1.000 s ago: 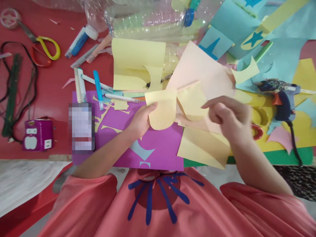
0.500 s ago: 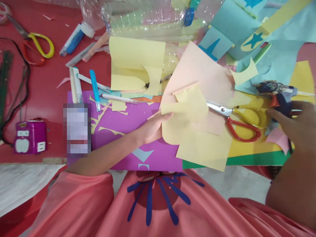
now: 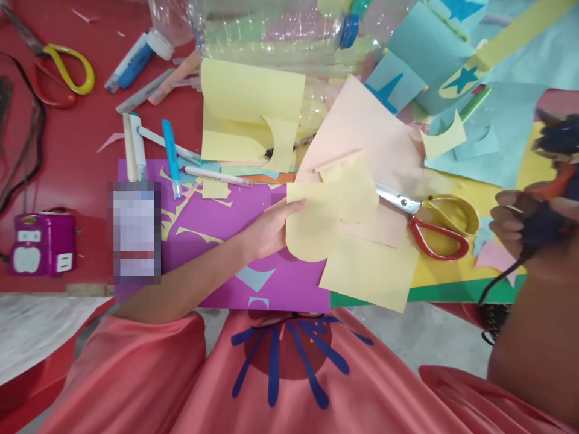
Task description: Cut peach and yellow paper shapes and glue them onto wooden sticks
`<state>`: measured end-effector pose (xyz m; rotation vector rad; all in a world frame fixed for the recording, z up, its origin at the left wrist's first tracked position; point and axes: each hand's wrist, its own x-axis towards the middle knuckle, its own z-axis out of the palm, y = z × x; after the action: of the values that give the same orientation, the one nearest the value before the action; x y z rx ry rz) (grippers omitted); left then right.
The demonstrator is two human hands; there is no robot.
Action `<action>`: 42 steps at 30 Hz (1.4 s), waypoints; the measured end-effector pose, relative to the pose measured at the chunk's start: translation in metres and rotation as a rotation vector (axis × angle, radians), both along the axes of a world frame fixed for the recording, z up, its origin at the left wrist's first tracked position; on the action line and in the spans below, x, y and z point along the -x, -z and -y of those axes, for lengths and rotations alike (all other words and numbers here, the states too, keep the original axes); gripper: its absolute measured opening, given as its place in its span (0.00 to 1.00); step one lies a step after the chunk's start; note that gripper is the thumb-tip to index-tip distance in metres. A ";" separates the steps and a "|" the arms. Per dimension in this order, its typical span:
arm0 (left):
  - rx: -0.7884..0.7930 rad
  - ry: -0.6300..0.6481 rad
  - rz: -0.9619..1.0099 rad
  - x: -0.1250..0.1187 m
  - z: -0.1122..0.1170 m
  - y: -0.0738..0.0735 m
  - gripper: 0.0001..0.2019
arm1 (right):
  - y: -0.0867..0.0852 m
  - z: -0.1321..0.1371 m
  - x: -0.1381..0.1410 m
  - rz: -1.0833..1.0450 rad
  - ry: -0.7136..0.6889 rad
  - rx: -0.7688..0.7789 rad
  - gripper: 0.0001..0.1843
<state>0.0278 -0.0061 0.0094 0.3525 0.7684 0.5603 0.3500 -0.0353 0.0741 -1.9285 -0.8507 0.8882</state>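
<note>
My left hand (image 3: 275, 229) pinches the left edge of a pale yellow paper piece (image 3: 310, 223) with rounded lower corners, thumb on top and fingers beneath. The piece lies over other yellow and pink paper. At the right edge, my right hand (image 3: 556, 241) is wrapped around a dark blue hot glue gun (image 3: 558, 135) with an orange trigger; its black cord hangs down from the grip. Part of the gun runs out of view. Between my hands rest scissors (image 3: 414, 211) with one yellow and one red handle, blades pointing left onto the paper.
A purple sheet (image 3: 217, 241) with paper scraps and a phone (image 3: 136, 232) lie left. Several markers (image 3: 170, 154), another pair of scissors (image 3: 54, 66) and a purple apple-marked box (image 3: 43, 244) are beyond. Clear plastic bottles (image 3: 271, 30) and blue paper craft (image 3: 425, 48) stand at the back.
My right hand has lifted the glue gun from the paper at the right and drawn it toward the right edge. My left hand keeps hold of the yellow paper piece; the view shifts slightly.
</note>
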 end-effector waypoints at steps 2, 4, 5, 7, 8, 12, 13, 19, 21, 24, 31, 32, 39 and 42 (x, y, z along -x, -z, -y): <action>-0.010 -0.010 -0.028 0.001 -0.001 -0.002 0.07 | -0.006 -0.001 0.021 -0.236 0.060 0.054 0.21; -0.040 -0.011 -0.089 0.003 -0.001 -0.004 0.06 | -0.006 -0.004 0.036 -0.309 -0.015 0.107 0.18; -0.060 -0.003 -0.123 0.004 -0.001 -0.005 0.07 | -0.004 -0.006 0.043 -0.357 -0.095 0.124 0.18; -0.109 0.019 -0.180 0.007 -0.001 -0.006 0.11 | 0.001 -0.011 0.055 -0.483 -0.266 0.135 0.18; -0.138 0.034 -0.204 0.008 -0.001 -0.007 0.14 | 0.003 -0.015 0.062 -0.542 -0.353 0.148 0.18; -0.272 0.088 -0.360 0.015 -0.006 -0.012 0.18 | 0.011 -0.030 0.087 -0.685 -0.543 0.041 0.19; -0.308 0.097 -0.414 0.017 -0.008 -0.013 0.17 | 0.014 -0.033 0.091 -0.701 -0.559 -0.009 0.19; -0.481 0.179 -0.586 0.031 -0.021 -0.018 0.16 | 0.038 -0.040 0.092 -0.776 -0.610 -0.018 0.12; -0.507 0.198 -0.613 0.035 -0.023 -0.020 0.15 | 0.042 -0.037 0.092 -0.757 -0.623 -0.021 0.11; -0.513 0.241 -0.661 0.037 -0.025 -0.023 0.12 | 0.043 -0.031 0.097 -0.672 -0.636 -0.043 0.09; -0.584 0.288 -0.695 0.034 -0.026 -0.021 0.16 | 0.049 -0.023 0.106 -0.498 -0.709 -0.027 0.16; -0.600 0.295 -0.720 0.035 -0.026 -0.020 0.17 | 0.050 -0.022 0.105 -0.484 -0.711 -0.029 0.17; -0.711 0.239 -0.802 0.031 -0.021 -0.019 0.19 | 0.053 -0.016 0.105 -0.412 -0.685 -0.012 0.21; -0.701 0.218 -0.800 0.029 -0.018 -0.020 0.19 | 0.054 -0.014 0.108 -0.408 -0.698 -0.020 0.24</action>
<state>-0.0009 0.0118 0.0295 1.3470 1.2638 0.4621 0.2423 -0.0215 0.0206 -1.3467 -1.2857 1.6034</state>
